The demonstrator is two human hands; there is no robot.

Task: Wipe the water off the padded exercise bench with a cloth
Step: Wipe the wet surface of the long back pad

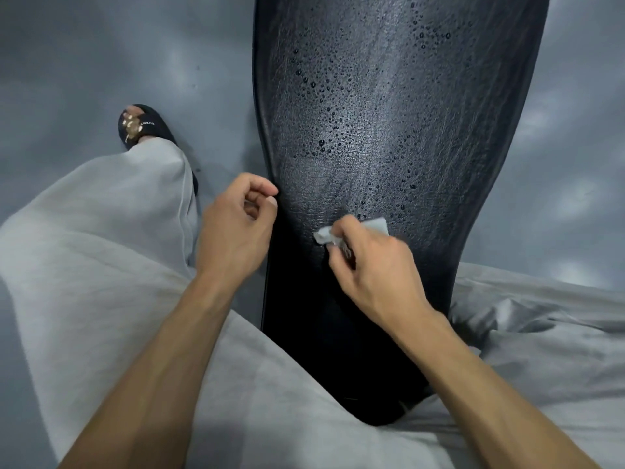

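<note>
Black padded vinyl covers the counter (389, 130) — an exercise bench that runs away from the person, who sits astride its near end. Many small water drops (324, 123) lie on the textured top, thick in the middle part and more thin toward the far end. The near part, close to the person, looks dark and without drops.

The right hand (368, 265) holds a small white cloth (351, 230) on the padding. Its fingers are curled round the cloth, which is bunched and shows beyond the fingertips, just at the near border of the wet area.

The left hand (236, 221) is at the left edge of the counter. Its fingers are loosely curled and hold nothing; the fingertips are at the edge, but contact cannot be told.

Light grey trousers (101, 248) cover both legs, one on each side of the counter. A black sandal (142, 126) stands on the grey floor (67, 62) at the left — no containers show.
</note>
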